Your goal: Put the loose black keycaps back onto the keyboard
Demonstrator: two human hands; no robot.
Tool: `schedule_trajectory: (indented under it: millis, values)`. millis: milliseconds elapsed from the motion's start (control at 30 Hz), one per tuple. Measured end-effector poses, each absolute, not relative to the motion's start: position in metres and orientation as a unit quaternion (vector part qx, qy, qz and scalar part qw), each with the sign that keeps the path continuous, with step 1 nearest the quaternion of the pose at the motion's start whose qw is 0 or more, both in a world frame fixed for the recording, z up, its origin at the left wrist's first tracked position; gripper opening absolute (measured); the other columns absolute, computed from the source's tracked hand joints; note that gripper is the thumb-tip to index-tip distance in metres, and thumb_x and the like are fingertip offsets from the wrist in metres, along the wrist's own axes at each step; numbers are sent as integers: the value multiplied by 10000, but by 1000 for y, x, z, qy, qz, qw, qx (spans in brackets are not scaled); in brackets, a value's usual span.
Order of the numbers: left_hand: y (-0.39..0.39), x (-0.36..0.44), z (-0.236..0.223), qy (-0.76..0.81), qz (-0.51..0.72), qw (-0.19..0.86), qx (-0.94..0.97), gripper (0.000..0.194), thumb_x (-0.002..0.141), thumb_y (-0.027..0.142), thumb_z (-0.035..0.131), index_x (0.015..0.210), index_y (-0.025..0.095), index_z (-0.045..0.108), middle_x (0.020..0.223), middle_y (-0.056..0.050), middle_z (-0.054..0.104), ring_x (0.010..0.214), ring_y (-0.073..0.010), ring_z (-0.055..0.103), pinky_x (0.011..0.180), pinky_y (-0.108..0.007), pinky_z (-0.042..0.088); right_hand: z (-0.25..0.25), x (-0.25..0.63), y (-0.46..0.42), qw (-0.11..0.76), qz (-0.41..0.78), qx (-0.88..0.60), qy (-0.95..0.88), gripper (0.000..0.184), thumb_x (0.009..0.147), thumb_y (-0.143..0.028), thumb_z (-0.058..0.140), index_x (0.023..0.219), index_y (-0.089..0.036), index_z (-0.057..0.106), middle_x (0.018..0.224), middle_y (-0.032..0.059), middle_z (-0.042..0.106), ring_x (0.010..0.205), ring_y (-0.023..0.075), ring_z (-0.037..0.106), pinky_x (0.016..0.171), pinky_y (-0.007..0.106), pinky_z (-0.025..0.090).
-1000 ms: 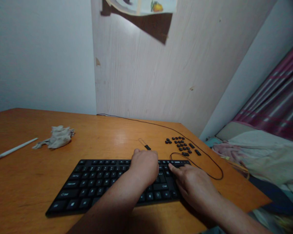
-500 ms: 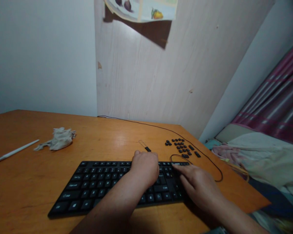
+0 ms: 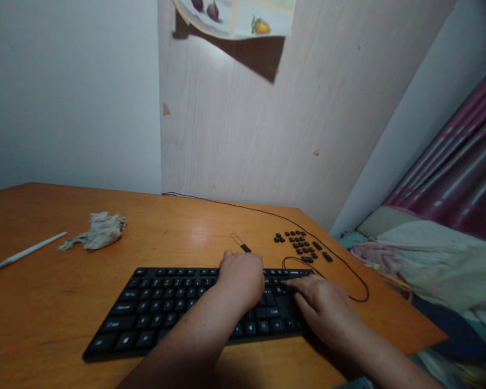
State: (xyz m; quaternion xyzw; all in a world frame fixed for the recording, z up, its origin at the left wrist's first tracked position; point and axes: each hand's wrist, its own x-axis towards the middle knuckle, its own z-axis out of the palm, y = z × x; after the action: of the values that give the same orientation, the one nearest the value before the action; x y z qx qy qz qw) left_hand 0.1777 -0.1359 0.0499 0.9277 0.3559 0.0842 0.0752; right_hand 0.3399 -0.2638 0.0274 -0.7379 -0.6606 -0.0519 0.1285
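A black keyboard (image 3: 162, 308) lies on the orange wooden table (image 3: 44, 302). My left hand (image 3: 241, 278) rests curled on its right-middle keys, fingers hidden underneath. My right hand (image 3: 322, 310) lies flat on the keyboard's right end, fingertips pointing left toward the top row. Several loose black keycaps (image 3: 302, 244) sit in a cluster on the table just beyond my right hand. A small keycap puller (image 3: 240, 242) with a wire loop and black handle lies just past my left hand.
The keyboard's black cable (image 3: 348, 275) loops to the right and runs back to the wall. A crumpled cloth (image 3: 99, 231) and a white stick (image 3: 22, 253) lie far left. A bed with blankets (image 3: 429, 259) stands past the table's right edge.
My right hand's fingertips shifted slightly along the keyboard's top right rows. My left hand stayed in place. The view tilted a little.
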Motion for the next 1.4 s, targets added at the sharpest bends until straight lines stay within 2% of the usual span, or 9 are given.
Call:
schedule_trajectory:
  millis: [467, 600, 700, 767, 933, 1033, 1233, 1400]
  values:
    - [-135, 178, 48, 349, 97, 66, 930, 286, 835, 189, 457, 982, 129, 696, 941, -179, 752, 941, -346, 699, 882, -488, 454, 27, 343, -264, 138, -37, -737, -661, 377, 873, -175, 465, 1117, -213, 750, 1067, 79, 756, 989, 250, 683, 902, 386, 509]
    - [-135, 178, 48, 348, 90, 75, 930, 295, 829, 180, 455, 984, 120, 698, 958, -189, 750, 948, -370, 696, 869, -506, 461, 32, 363, -247, 196, -23, -734, -649, 337, 908, -262, 465, 1097, -239, 744, 1104, 59, 749, 998, 237, 681, 911, 372, 498]
    - [-136, 178, 49, 346, 91, 77, 931, 296, 831, 178, 455, 985, 116, 701, 973, -193, 749, 957, -375, 695, 870, -507, 465, 33, 393, -216, 250, 6, -739, -626, 283, 893, -318, 507, 995, -231, 756, 1025, 53, 761, 945, 225, 686, 849, 326, 503]
    - [-136, 178, 49, 346, 94, 77, 930, 293, 832, 179, 457, 982, 116, 702, 964, -193, 750, 953, -376, 695, 867, -507, 465, 33, 415, -191, 253, 26, -760, -598, 220, 845, -303, 564, 909, -209, 752, 907, 42, 759, 852, 206, 678, 761, 283, 496]
    - [-136, 178, 46, 342, 108, 78, 930, 278, 834, 188, 469, 965, 116, 703, 938, -188, 752, 931, -372, 697, 857, -506, 465, 31, 452, -138, 239, 27, -820, -520, 165, 797, -268, 595, 750, -159, 709, 621, 17, 658, 585, 142, 587, 528, 217, 390]
    - [-135, 178, 45, 339, 115, 81, 930, 273, 839, 197, 474, 960, 112, 704, 927, -192, 750, 925, -376, 696, 851, -512, 464, 32, 458, -117, 212, 38, -840, -497, 132, 756, -245, 621, 725, -155, 712, 551, 13, 621, 536, 136, 567, 492, 218, 353]
    - [-136, 177, 45, 342, 117, 90, 928, 285, 841, 200, 479, 989, 106, 705, 959, -198, 745, 944, -380, 689, 867, -519, 455, 35, 458, -84, 128, 42, -873, -468, 90, 679, -230, 669, 661, -151, 709, 593, 64, 652, 594, 188, 616, 522, 256, 387]
    - [-137, 179, 47, 343, 108, 90, 929, 285, 827, 157, 471, 981, 105, 705, 980, -197, 742, 942, -377, 687, 863, -514, 456, 37, 452, -72, 75, 35, -884, -460, 189, 641, -330, 739, 703, -152, 722, 692, 117, 697, 688, 248, 663, 573, 293, 448]
